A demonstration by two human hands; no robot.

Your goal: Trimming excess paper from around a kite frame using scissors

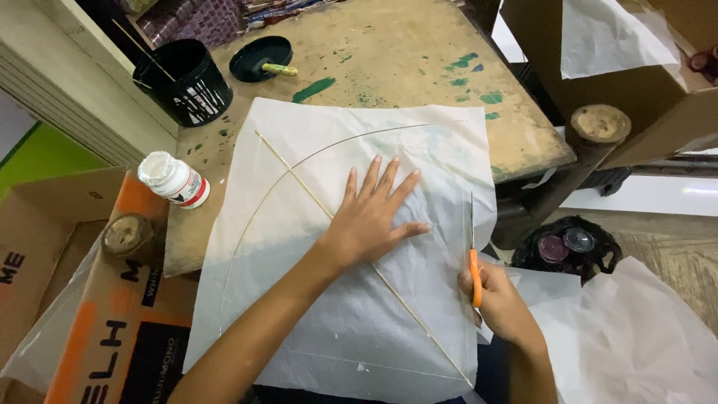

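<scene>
Under the flat left hand (374, 213) lay the table (419, 60), a worn wooden top smeared with green paint, bearing everything else. Over it spread the sheet (351, 329), thin white paper, draped off the near edge toward the person, wrinkled around the palm. The left hand pressed on it, fingers splayed and pointing away, gripping nothing, likely to keep the paper from sliding while it was cut. The forearm ran in from lower left.

Beneath the paper ran the sticks (299, 183): one straight spine passing just under the palm, one bowed arc well beyond the fingertips. Probably pinned by the same press.

Right of that palm, at the sheet's right edge, the right hand (497, 299) was closed around the scissors (473, 254) by their orange handle, blades pointing away along the edge, wrist low by the near corner. Whether the blades were apart could not be told.

Far left of the pressing hand stood a black cup (183, 82), a black lid (258, 58) and a white bottle (176, 178).
</scene>
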